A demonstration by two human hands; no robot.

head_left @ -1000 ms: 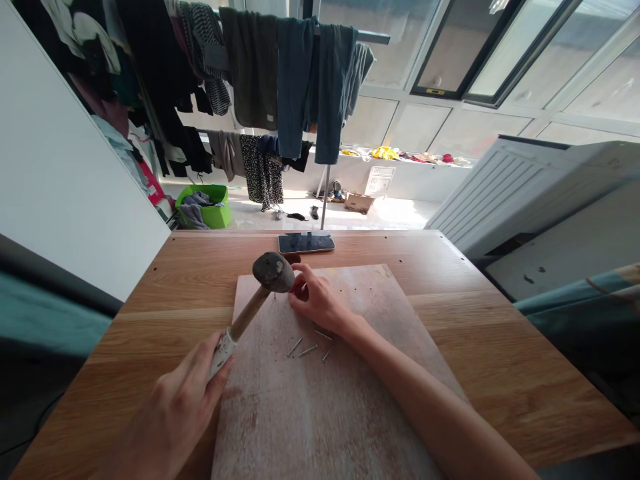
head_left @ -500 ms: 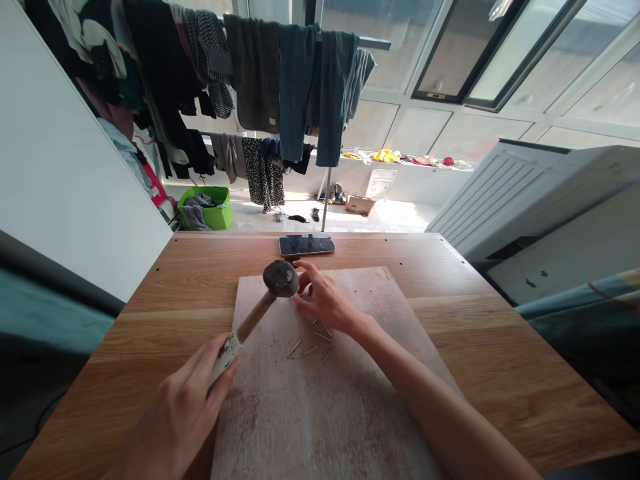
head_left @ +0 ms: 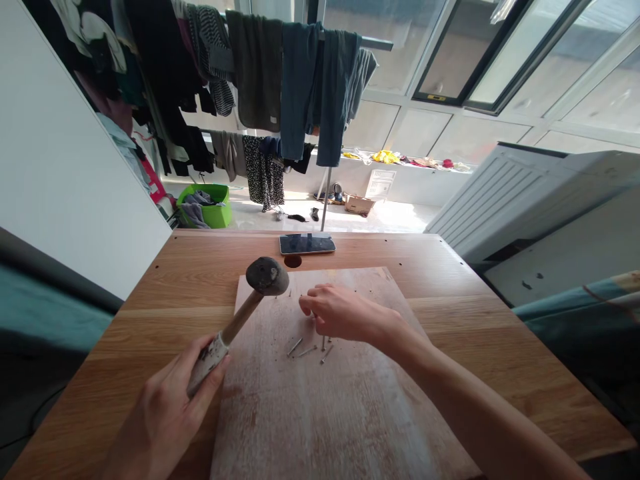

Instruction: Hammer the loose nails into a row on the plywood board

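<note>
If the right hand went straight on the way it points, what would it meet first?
Probably what looks like a small upright nail on the board, just left of the right hand, with the hammer head beyond. Depth is unclear; it may pass above the nail.

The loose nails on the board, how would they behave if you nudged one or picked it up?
The nails are probably stiff: they look straight and metallic. Being slim, each is likely light and may be fiddly to pinch off the flat board. Pushed, one might roll in a curve, as one end seems wider.
</note>
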